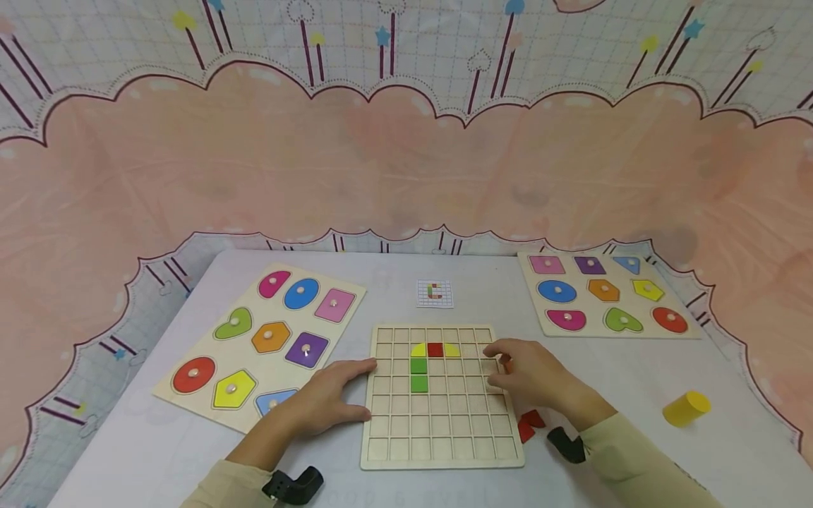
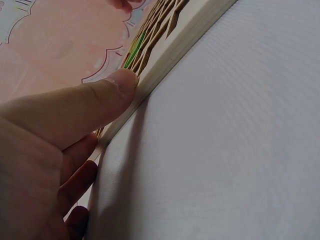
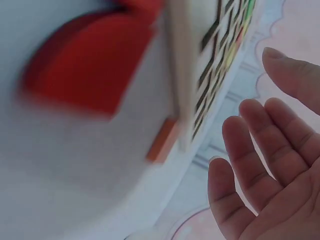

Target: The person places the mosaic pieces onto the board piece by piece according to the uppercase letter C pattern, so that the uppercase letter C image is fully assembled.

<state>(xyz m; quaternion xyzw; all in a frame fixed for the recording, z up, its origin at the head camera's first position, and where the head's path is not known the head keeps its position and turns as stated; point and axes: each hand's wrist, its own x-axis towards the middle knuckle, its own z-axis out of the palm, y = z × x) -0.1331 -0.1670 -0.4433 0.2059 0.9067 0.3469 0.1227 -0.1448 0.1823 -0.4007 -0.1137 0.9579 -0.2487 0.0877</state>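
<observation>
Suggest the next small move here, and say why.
Probably bring the right hand down to the red pieces beside the grid board and pick one up: the hand holds nothing in its wrist view, and the pattern card seems to show a C whose bottom row is not yet laid.

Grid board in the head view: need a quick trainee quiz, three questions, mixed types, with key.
1. Multiple choice: how many green squares lie on the grid board?
A) One
B) Two
C) Four

2. True or false: the right hand is gripping the yellow cylinder.

3. Fill in the blank: on the board, the piece directly between the two yellow pieces is coloured ____.

Key: 1. B; 2. False; 3. Red
</observation>
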